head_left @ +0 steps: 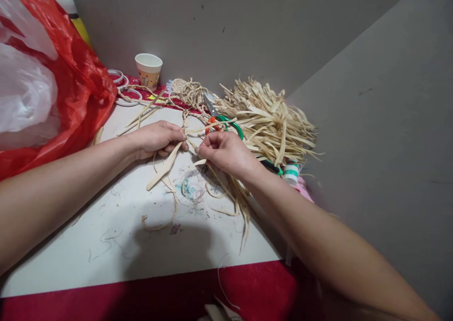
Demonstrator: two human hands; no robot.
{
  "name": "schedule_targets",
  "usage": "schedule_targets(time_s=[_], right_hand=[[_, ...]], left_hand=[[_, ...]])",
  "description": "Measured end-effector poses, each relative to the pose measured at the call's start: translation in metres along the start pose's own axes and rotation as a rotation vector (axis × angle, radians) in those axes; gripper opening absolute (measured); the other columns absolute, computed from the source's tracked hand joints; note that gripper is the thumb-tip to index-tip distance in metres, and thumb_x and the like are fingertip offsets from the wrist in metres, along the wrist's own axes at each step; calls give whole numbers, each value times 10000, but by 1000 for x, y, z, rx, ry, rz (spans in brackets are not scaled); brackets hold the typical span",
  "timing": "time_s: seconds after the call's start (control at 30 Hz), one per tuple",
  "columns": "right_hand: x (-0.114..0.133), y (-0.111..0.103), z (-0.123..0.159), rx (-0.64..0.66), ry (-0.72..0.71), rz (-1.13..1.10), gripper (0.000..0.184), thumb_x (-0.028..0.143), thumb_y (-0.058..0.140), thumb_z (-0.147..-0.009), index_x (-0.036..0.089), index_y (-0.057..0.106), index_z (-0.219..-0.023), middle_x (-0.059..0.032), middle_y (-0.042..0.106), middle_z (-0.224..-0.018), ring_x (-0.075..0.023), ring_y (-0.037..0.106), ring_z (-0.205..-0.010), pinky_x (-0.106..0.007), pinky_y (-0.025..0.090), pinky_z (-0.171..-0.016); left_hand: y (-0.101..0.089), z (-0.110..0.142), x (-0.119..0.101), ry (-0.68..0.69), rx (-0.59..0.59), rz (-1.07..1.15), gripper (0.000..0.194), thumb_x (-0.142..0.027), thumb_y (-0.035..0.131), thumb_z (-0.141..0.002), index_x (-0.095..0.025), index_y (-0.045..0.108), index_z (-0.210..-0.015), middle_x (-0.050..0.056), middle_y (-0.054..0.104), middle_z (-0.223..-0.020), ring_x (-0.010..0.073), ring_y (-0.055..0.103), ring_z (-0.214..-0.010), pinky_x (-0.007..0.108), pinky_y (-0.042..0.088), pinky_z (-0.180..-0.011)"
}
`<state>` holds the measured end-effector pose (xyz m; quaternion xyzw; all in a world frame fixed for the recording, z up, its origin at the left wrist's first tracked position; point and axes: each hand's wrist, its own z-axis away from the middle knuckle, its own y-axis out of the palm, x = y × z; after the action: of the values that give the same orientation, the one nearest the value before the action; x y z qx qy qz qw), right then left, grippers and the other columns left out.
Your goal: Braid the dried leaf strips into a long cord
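Observation:
My left hand (161, 139) pinches the lower end of a braided cord (185, 118) of pale dried straw strips. A wide flat strip (165, 169) hangs down from those fingertips toward the board. Just to the right, my right hand (226, 151) is closed with thumb and finger together on a narrow straw strip (191, 144) that runs from the braid. Loose strips (237, 200) trail below the right hand. Behind it lie scissors (228, 122) with green and orange handles, partly covered by straw.
A big bundle of straw (272, 118) lies at the back right, by a spool (291, 173). At the back stand a paper cup (148, 73) and white rings (129, 97). Red and clear plastic bags (88, 85) fill the left. The white board (106, 245) rests on red cloth (170, 297).

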<state>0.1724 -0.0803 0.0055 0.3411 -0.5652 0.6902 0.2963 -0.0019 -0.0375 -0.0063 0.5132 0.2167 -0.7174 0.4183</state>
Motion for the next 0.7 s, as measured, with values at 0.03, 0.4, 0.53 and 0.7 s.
schedule_targets(time_s=[0.03,0.4,0.53,0.7], right_hand=[[0,1,0,-1,3,1,171,216,598,-672,166,488,-551,49,454,-447,-63,339,-423,-210,252,-444],[-12,8,-11,-95,-173,188,184,294,635,-698,171,504,-660,46,454,-550,-84,373,-517,-215,273,-496],[-10,10,-13,-114,-194,121,238,299,692,-678,175,536,-809,21,563,-697,-93,441,-583,-207,331,-537],[0,8,-19,127,36,-222,315,282,775,-610,159,535,-773,40,545,-593,-63,405,-472,-190,278,-445]], left_hand=[[0,0,0,0,-3,1,185,-134,526,-833,-107,596,-664,-72,322,-373,26,216,-326,159,148,-336],[-5,-3,1,21,-4,22,218,-65,508,-820,-94,582,-617,-55,368,-385,13,222,-325,150,141,-332],[-6,-3,1,12,14,31,231,-68,516,-819,-106,564,-596,-62,346,-371,11,219,-311,147,144,-331],[-6,-3,1,11,49,59,241,-62,535,-804,-127,519,-572,-72,326,-381,9,215,-311,138,153,-331]])
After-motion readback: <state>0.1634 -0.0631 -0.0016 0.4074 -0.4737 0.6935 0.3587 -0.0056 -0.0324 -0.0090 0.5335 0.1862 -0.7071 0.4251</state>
